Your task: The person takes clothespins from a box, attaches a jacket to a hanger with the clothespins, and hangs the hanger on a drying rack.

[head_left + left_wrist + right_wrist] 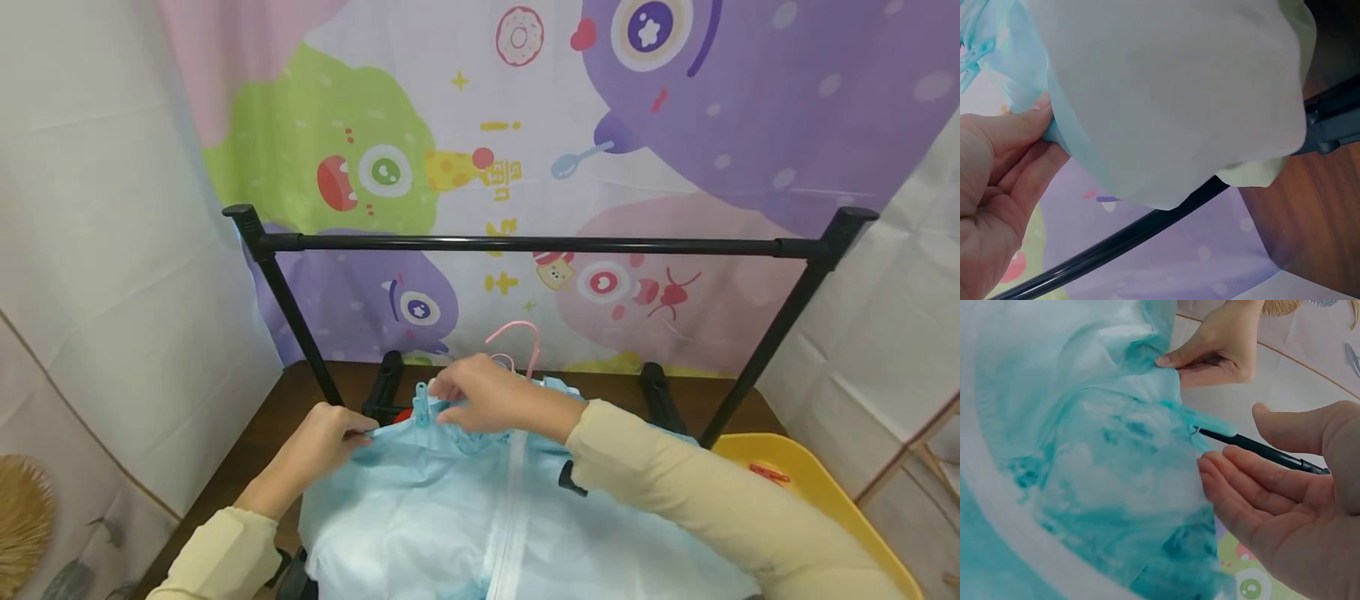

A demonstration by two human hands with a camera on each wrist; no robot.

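A light blue and white jacket [420, 508] with a white zipper strip lies spread in front, and a pink hanger [534, 342] has its hook rising above the collar. My left hand [322, 447] pinches the jacket's left shoulder edge between thumb and fingers, also plain in the left wrist view. A light blue clothespin [422, 406] is clipped on that edge, between my two hands. Beside it is my right hand [491, 396]; the right wrist view shows its thumb apart from its loosely bent fingers, fingertips right at the fabric, with the clothespin [1210, 420] in front of them.
Behind the jacket stands a black rack with a horizontal bar [525, 244] and slanting posts on a dark wooden surface [247, 442]. At the right, a yellow basin [847, 508] holds red clothespins [768, 473]. A cartoon-printed cloth [480, 92] hangs behind.
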